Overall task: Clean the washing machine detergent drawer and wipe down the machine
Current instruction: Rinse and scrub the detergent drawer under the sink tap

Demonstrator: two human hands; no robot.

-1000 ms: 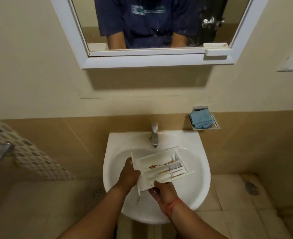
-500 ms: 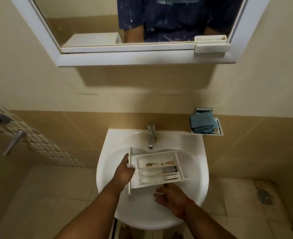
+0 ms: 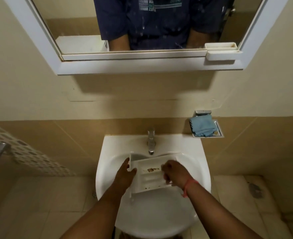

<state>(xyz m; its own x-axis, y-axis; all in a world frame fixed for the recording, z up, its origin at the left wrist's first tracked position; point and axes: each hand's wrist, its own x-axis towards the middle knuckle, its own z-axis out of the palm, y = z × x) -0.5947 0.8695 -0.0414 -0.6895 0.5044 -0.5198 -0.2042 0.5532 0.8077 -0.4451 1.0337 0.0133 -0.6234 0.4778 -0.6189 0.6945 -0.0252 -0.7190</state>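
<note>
Since half a second back, right hand (image 3: 175,172) came up from under the white plastic detergent drawer (image 3: 150,175) and now grips its right end, lower centre of frame over the white ceramic basin (image 3: 190,149). Left hand (image 3: 125,176) grips the left end. Brown gunk's probably slick, so it could slip and crack once the chrome tap (image 3: 151,140) runs.

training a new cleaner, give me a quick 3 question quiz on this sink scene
1. True or false: water is running from the tap onto the drawer.
2. Where is the blue cloth? A) in the sink B) on the wall soap dish C) in the right hand
3. Which hand grips the drawer's end by the front panel?

Key: 1. False, no stream shows. 2. B. 3. The left hand.
</note>
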